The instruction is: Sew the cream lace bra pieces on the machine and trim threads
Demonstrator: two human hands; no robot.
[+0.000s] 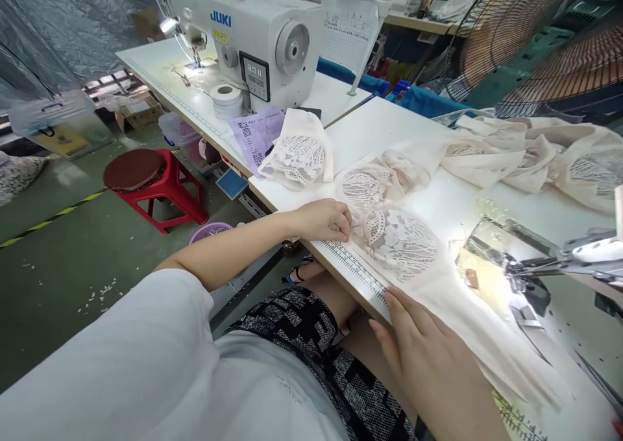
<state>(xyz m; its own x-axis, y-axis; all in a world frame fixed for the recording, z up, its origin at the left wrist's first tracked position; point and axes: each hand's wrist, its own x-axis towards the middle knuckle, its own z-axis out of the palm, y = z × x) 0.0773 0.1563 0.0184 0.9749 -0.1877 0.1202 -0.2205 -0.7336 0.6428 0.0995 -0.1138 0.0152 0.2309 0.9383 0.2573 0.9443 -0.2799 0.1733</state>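
Observation:
A cream lace bra (403, 243) lies spread along the front edge of the white table. My left hand (324, 220) is closed at its left end, with thumb and fingers pinching the fabric edge beside a printed ruler strip (355, 262). My right hand (433, 357) rests with fingers stretched out, fingertips on the bra's lower edge and the ruler strip. Smooth cream fabric (491, 324) runs from the lace cup toward the lower right, partly hidden behind my right hand.
A sewing machine's lit needle area (506, 269) is at the right. More lace pieces (540, 149) lie behind it. Another cream cup piece (302, 149) sits by a purple paper (256, 136). A JUKI machine (248, 39), a fan (530, 39) and a red stool (156, 181) stand around.

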